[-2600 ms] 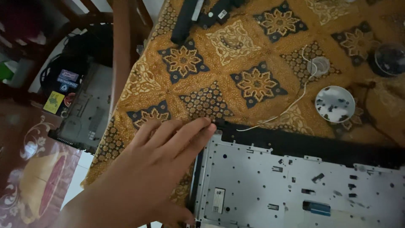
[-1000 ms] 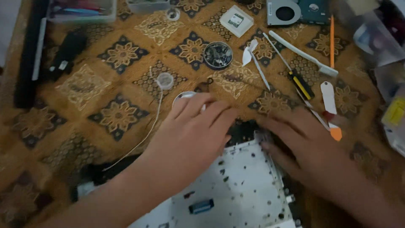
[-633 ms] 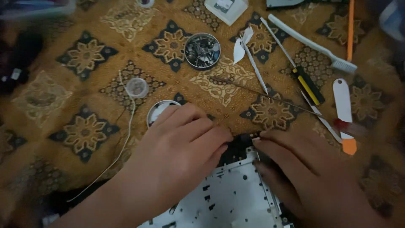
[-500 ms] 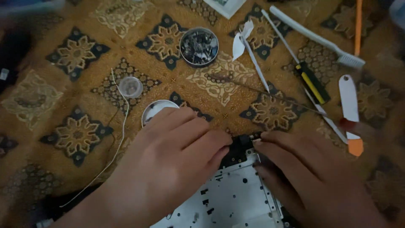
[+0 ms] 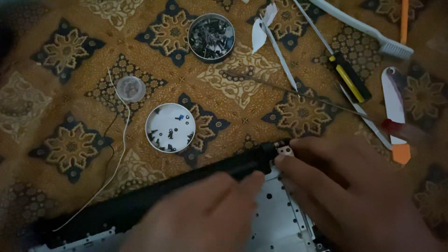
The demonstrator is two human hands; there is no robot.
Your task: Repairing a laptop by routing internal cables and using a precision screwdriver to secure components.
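Laptop chassis (image 5: 280, 219) at bottom centre, on patterned cloth (image 5: 56, 98); pale perforated metal plate facing up, black edge strip (image 5: 186, 179) running up-right from lower left. Small metal hinge bracket (image 5: 283, 149) at the strip's far corner.

Right hand (image 5: 354, 196) flat over the chassis's right part, fingers pointing left, loosely curled, fingertips (image 5: 282, 161) touching the bracket. Nothing gripped; pressing or steadying only.

Left hand (image 5: 200, 219) blurred, palm down over the plate just below the strip, fingers together, tips near the right hand's fingertips. Grip not discernible through blur; no object seen in it.

Above the left hand: white round lid (image 5: 170, 127) holding a few small screws and a blue bit. Up-left of that, small clear cap (image 5: 130, 88), with thin white wire (image 5: 122, 140) trailing past it down toward the strip's left end.

Farther above both hands: round tin (image 5: 211, 37) full of dark screws and small parts.

Above the right hand: long thin metal rod (image 5: 298, 93) lying across the cloth; white plastic strips (image 5: 270, 32); screwdriver, black and yellow handle (image 5: 349, 77). Right of the screwdriver: white pry tool with orange tip (image 5: 395, 112). Top right corner: white brush (image 5: 373, 32), orange stick (image 5: 404, 18) beside it.
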